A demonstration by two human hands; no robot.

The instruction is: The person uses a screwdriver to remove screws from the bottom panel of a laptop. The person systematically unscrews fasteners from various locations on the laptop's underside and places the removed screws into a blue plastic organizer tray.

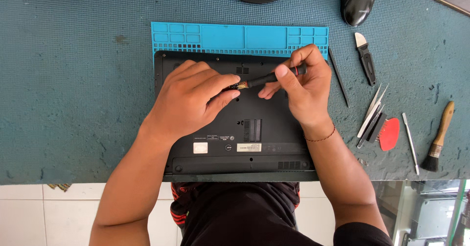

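Right hand [303,82] grips screwdriver [271,77]; left hand [191,96] pinches its tip (over laptop [245,143]).

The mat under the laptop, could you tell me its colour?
Bright blue mat, seen in the head view.

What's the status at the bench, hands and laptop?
Left hand pinching the screwdriver tip end. Right hand gripping its handle. Laptop lying bottom-up on blue mat. Nothing blocking; spare tools off to the right.

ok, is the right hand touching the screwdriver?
Touching. The head view shows the right hand with its fingers wrapped around the black screwdriver handle, above the upturned laptop; the left hand meets its tip end.
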